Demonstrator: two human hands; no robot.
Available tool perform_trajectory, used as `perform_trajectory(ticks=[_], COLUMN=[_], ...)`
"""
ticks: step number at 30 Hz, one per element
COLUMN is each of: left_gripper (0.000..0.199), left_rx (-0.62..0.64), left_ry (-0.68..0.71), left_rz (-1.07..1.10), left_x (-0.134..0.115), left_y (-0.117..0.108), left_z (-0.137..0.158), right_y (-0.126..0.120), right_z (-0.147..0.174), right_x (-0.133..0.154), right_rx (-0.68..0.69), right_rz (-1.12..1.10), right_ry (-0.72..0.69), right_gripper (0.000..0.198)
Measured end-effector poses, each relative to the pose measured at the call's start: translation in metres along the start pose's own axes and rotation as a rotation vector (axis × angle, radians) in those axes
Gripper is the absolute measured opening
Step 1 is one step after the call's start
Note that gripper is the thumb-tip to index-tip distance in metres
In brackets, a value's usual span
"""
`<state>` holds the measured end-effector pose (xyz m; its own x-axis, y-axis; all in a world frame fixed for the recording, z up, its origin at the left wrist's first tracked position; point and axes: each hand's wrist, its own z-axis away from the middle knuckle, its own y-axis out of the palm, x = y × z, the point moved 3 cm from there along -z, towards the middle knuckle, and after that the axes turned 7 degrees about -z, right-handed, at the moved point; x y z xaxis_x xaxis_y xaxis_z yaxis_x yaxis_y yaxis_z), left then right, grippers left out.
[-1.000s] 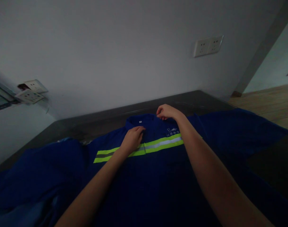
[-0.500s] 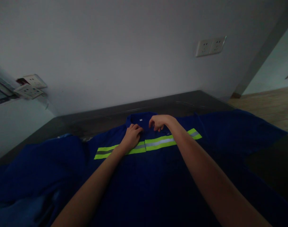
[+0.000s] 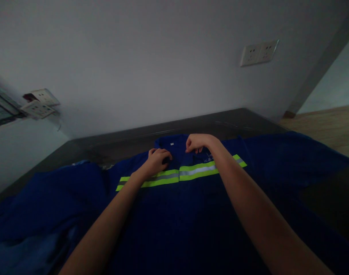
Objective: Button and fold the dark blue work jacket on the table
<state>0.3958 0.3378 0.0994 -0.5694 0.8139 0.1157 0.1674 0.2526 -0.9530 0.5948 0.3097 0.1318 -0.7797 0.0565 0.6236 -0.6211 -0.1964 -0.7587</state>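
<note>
A dark blue work jacket (image 3: 174,214) lies spread front up, its collar (image 3: 178,139) away from me and a small white label inside the neck. Across the chest runs a yellow-green reflective band (image 3: 197,172) with a silver stripe, split at the front opening. My left hand (image 3: 156,159) rests on the chest left of the opening, fingers loosely curved and thumb apart. At the right side of the neck, my right hand (image 3: 195,143) is closed in a pinch on the jacket's front edge near the collar; its fingertips are partly hidden. Small white lettering shows beside the right wrist.
The jacket lies on a dark tabletop (image 3: 123,142) against a grey wall (image 3: 151,68). More bunched blue cloth (image 3: 62,191) is at the left. Wall sockets (image 3: 259,52) are at the right, others (image 3: 41,103) at the left. A pale floor (image 3: 328,122) shows far right.
My right hand has moved slightly up and its fingers have drawn together at the front edge. My left hand has shifted a little left and up. The view has tilted slightly.
</note>
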Motion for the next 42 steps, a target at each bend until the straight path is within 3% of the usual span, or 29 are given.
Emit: perform_trajectory(ticks=[3,7,12,22,27,35,42], left_gripper=[0.030,0.015,0.028,0.023,0.006,0.014,0.006], left_rx=[0.012,0.057,0.050,0.143,0.095,0.090,0.087], left_ry=[0.145,0.274,0.237,0.264,0.250,0.293,0.308], left_rz=[-0.017,-0.044,-0.016,0.164,0.076,-0.049,-0.114], left_x=[-0.021,-0.039,-0.032,-0.031,-0.045,-0.043,-0.046], left_y=[-0.005,-0.008,-0.011,-0.008,0.002,-0.001,-0.005], left_z=[0.002,0.003,0.004,0.007,0.004,0.006,0.005], right_y=[-0.003,-0.008,-0.009,-0.001,-0.004,-0.015,-0.014], right_z=[0.003,0.006,0.005,0.006,0.009,0.013,0.016], right_x=[0.002,0.002,-0.001,0.008,0.007,-0.005,-0.003], right_rx=[-0.005,-0.016,-0.032,-0.055,-0.038,0.001,0.015], right_rz=[-0.010,-0.023,-0.042,0.038,0.060,-0.020,0.009], right_ry=[-0.019,-0.065,-0.063,-0.003,-0.017,-0.034,-0.042], right_gripper=[0.009,0.011,0.015,0.014,0.019,0.017,0.016])
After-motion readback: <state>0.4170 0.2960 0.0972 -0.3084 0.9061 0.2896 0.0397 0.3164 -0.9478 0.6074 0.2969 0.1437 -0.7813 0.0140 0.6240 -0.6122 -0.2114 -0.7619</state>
